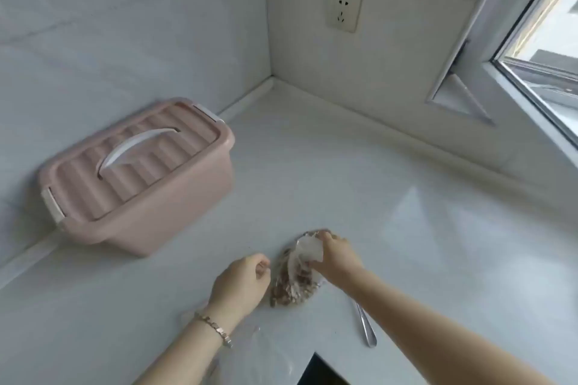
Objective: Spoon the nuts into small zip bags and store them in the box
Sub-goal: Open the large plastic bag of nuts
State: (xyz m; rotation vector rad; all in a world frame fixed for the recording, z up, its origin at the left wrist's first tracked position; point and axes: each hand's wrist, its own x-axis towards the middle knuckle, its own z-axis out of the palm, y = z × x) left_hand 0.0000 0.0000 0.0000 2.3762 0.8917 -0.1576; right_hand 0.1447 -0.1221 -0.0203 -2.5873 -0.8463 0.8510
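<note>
Spoon (366,328) — upper end under right forearm (406,300)

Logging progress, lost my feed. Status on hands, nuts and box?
Right hand grips nut bag top. Left hand curled beside it, hold unclear. Pink box lidded. Spoon under right forearm.

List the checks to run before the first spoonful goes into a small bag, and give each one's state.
1. Nut bag open: cannot tell; the right hand grips its bunched top.
2. Spoon in hand: not ok; it lies on the counter beside the right forearm.
3. Clear bags within reach: ok; they lie under the left forearm.
4. Left hand free: cannot tell; its fingers are curled beside the nut bag.
5. Box open: not ok; its lid is on.
</note>
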